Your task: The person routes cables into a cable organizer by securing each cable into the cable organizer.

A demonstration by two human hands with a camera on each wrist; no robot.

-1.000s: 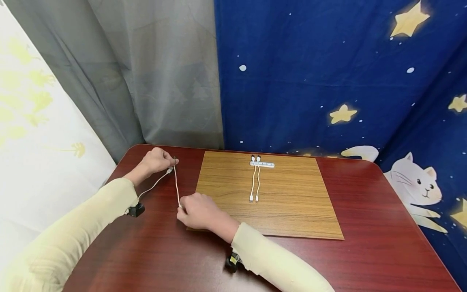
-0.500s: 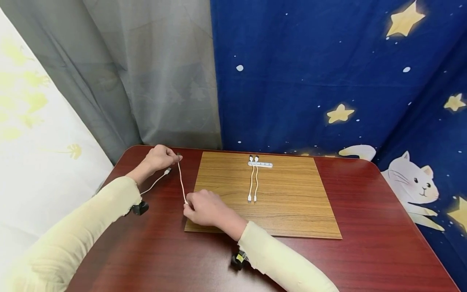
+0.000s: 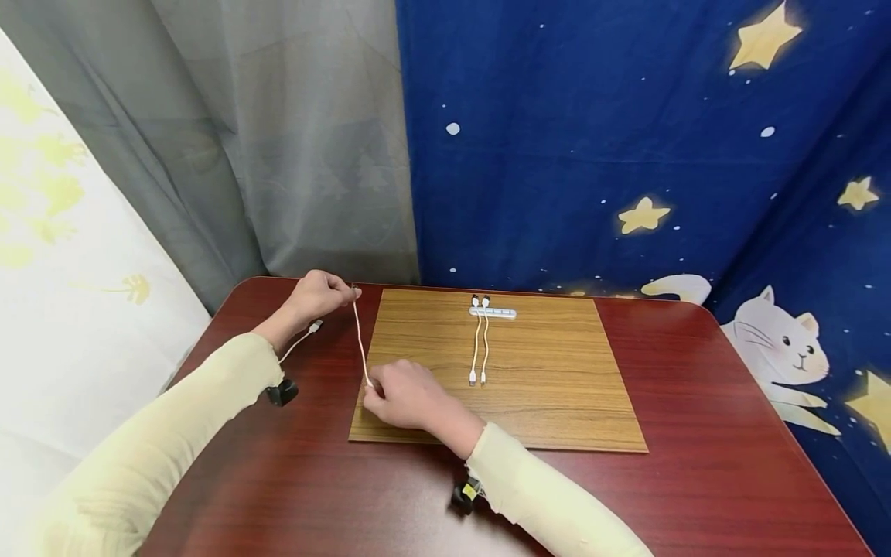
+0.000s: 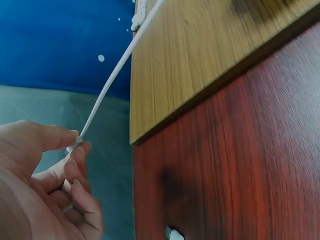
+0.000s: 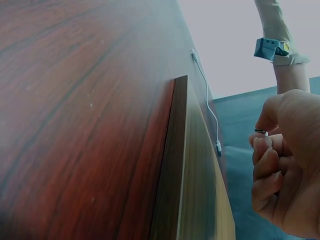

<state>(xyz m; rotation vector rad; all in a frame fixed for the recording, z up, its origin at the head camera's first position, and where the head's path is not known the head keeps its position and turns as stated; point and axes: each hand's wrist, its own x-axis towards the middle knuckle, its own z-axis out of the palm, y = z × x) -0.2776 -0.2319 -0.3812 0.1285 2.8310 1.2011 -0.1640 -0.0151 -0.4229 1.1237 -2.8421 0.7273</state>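
Observation:
A short white USB cable (image 3: pixel 360 340) is stretched between my two hands over the left edge of the wood-grain board. My left hand (image 3: pixel 322 296) pinches its far end between thumb and fingertips; in the left wrist view the cable (image 4: pixel 112 77) rises taut from that pinch. My right hand (image 3: pixel 411 394), low over the board's front left part, pinches the near end, and a small metal plug tip (image 5: pixel 261 131) shows between thumb and forefinger in the right wrist view. A second loose white cable (image 3: pixel 299 342) lies on the table, partly hidden behind my left wrist.
On the board (image 3: pixel 557 387), a white cable clip strip (image 3: pixel 503 313) sits near the far edge. Two white cables (image 3: pixel 476 348) hang from its left slots, side by side toward me. The dark red table (image 3: pixel 696 402) surrounds the board; curtains stand behind.
Both hands have moved right together, carrying the stretched cable from the bare table to over the board's left edge. The left hand has also risen away from the loose cable's plug.

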